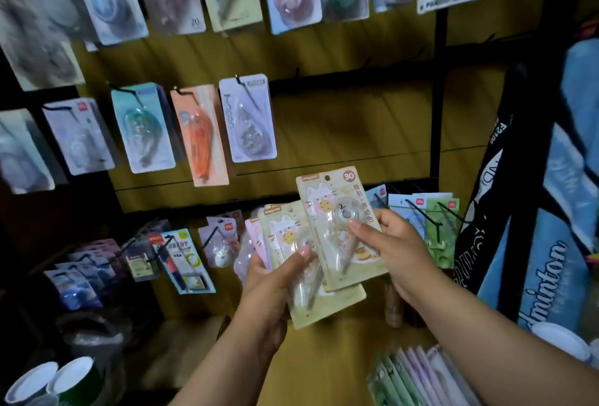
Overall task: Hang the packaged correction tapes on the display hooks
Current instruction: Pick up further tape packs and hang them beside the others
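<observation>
My left hand (275, 279) grips a fanned stack of correction tape packs (324, 305), beige ones with a cat picture in front and pink ones behind. My right hand (389, 243) pinches one beige cat pack (334, 211) by its right side, thumb on the clear blister, holding it upright just above the stack. Its hang hole is at the top. Bare black display hooks (418, 52) jut from the wooden board to the upper right. The middle row's right part has no packs on it.
Other packaged tapes hang in rows: an orange carrot pack (201, 133), a white pack (248, 117), a green pack (437, 233) on low hooks. A blue badminton bag (544, 263) stands at right. More packs (418, 376) lie at bottom right, cups (48, 383) at bottom left.
</observation>
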`<state>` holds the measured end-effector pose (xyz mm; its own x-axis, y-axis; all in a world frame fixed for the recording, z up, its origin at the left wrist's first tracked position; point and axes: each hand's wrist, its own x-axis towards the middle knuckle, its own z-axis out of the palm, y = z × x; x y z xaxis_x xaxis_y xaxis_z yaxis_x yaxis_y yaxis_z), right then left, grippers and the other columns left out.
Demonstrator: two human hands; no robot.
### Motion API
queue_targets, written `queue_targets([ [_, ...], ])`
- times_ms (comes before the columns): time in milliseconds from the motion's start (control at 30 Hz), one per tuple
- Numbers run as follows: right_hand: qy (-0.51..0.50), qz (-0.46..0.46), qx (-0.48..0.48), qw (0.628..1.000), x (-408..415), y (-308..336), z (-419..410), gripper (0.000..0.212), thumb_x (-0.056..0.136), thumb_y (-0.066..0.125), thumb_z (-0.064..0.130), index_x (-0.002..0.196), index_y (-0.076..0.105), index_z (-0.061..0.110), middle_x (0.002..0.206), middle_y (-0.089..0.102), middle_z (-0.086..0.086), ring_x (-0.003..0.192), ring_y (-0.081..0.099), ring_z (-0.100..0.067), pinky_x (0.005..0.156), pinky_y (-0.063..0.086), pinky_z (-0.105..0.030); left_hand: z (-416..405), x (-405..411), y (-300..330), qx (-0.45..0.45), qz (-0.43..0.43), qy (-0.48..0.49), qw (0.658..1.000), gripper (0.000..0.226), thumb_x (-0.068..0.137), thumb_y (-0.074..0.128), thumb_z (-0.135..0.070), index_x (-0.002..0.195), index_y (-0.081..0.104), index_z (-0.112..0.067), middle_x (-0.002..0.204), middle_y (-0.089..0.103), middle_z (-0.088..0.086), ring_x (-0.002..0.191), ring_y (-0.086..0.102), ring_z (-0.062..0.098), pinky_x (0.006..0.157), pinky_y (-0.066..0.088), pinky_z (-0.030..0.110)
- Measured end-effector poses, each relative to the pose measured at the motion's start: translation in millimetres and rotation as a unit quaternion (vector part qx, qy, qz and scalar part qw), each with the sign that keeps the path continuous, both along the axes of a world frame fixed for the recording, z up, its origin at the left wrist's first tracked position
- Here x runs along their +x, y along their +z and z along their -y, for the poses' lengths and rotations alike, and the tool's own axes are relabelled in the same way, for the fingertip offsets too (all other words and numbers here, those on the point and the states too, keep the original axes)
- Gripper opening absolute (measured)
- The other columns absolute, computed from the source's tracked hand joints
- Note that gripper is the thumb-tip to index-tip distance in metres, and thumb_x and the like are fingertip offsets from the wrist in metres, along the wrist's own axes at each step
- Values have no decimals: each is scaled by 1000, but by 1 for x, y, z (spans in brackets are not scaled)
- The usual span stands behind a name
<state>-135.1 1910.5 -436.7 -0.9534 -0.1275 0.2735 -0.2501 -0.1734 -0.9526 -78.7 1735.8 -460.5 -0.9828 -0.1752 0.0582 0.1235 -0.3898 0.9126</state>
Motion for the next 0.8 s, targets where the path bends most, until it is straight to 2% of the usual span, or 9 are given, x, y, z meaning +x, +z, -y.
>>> queue_targets([
  [100, -3, -33, -17, 999, -10, 35, 3, 26, 81, 73, 28, 100, 64, 14, 97, 75, -4, 91, 72, -23, 90, 54, -49, -2, -5, 30, -1, -23, 17, 1000, 75, 62, 80, -17, 131, 51, -16, 111, 74, 12, 95, 74, 32, 73, 60, 48],
  [200, -9, -63, -35, 997, -20, 69, 6, 25, 81, 73, 30, 99, 64, 16, 98, 75, -3, 93, 71, -22, 85, 56, -42, -5, -12, 56, -12, -45, 27, 999, 69, 63, 79, -16, 127, 54, -16, 108, 76, 10, 93, 75, 30, 74, 61, 47],
  [267, -16, -96, -37, 995, -25, 88, 10, 19, 82, 71, 29, 95, 62, 17, 90, 73, 2, 86, 69, -16, 75, 53, -32, -4, -15, 68, -23, -58, 34, 997, 69, 62, 80, -17, 127, 55, -16, 105, 77, 8, 91, 75, 28, 71, 61, 45],
  [333, -24, -124, -32, 991, -29, 106, 15, 16, 83, 71, 28, 90, 60, 19, 81, 69, 7, 76, 66, -11, 70, 50, -28, -1, -17, 77, -28, -61, 43, 997, 73, 60, 81, -19, 128, 54, -16, 106, 77, 8, 91, 75, 29, 71, 62, 46],
  [433, -36, -141, -27, 989, -37, 127, 25, 18, 83, 71, 28, 93, 60, 17, 96, 72, -3, 88, 70, -19, 78, 57, -37, 6, -20, 84, -23, -57, 54, 997, 80, 57, 83, -21, 131, 53, -13, 109, 75, 12, 92, 75, 31, 70, 61, 46],
  [500, -43, -144, -23, 988, -43, 138, 31, 21, 84, 70, 28, 97, 60, 14, 99, 72, -4, 88, 71, -18, 77, 57, -34, 10, -22, 85, -19, -58, 60, 996, 77, 59, 83, -19, 131, 54, -12, 109, 75, 13, 92, 75, 32, 69, 62, 44],
  [633, -48, -139, -6, 989, -53, 146, 42, 20, 85, 70, 30, 95, 59, 16, 94, 70, 1, 80, 68, -10, 63, 53, -22, 15, -22, 82, -12, -50, 63, 997, 73, 61, 82, -18, 128, 55, -12, 106, 76, 12, 89, 75, 31, 66, 62, 43],
  [800, -46, -131, 7, 990, -61, 145, 53, 22, 86, 68, 32, 99, 59, 17, 98, 70, 1, 85, 68, -12, 70, 54, -25, 21, -23, 79, -6, -46, 68, 997, 76, 58, 82, -20, 129, 56, -12, 107, 75, 14, 90, 75, 33, 65, 61, 43],
])
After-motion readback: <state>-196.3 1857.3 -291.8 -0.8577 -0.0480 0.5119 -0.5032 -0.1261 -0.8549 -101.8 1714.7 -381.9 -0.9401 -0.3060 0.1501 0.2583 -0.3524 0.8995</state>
